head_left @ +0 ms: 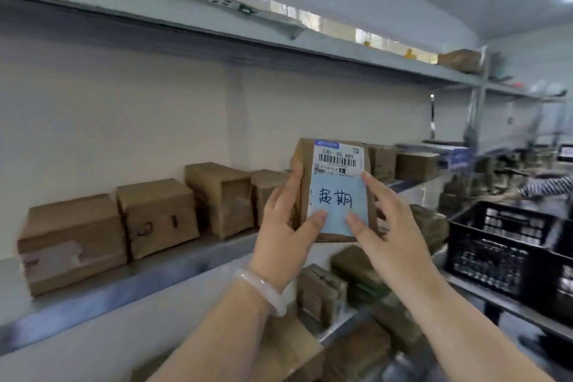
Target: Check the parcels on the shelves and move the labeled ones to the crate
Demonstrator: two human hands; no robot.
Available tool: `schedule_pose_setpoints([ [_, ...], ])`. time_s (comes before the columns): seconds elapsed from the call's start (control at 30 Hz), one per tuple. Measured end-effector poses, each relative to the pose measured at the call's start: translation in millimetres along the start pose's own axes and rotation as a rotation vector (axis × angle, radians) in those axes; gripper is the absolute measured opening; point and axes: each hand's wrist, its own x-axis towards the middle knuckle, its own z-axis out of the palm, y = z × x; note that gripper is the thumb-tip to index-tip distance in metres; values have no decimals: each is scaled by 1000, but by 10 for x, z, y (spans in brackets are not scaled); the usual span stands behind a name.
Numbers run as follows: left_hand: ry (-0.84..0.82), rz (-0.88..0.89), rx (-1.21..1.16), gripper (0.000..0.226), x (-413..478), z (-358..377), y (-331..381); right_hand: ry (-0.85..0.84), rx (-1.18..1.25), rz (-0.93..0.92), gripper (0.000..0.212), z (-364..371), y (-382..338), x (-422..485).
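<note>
Left hand (288,226) and right hand (387,236) grip parcel (338,192).

Grey middle shelf (93,295) runs from lower left toward right of centre, with four brown boxes (158,217) in a row on it, the leftmost patched with pale tape. More boxes (417,166) sit further along. Top shelf (217,37) has one brown parcel (460,60) at upper right. Lower shelf parcels (322,293) are piled bottom centre. Black crate (502,245) sits on a rack at right.
</note>
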Motion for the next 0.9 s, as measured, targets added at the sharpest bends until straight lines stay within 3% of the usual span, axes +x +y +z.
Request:
schedule_pose_setpoints([
  [0.4,-535,41,-275,54,-329,3156,163,375,-291,327,64,-2705,1043,-951],
  [0.63,-849,3,-515,67,-919,4855,573,583,-557,484,67,-4116,1032,-1769],
  [0.77,-1037,-12,-620,71,-1281,5632,835,721,-566,585,62,-4594,905,-2228],
  [0.9,-1249,20,-710,75,-1680,6303,1072,851,-728,723,65,-4963,755,-2614],
])
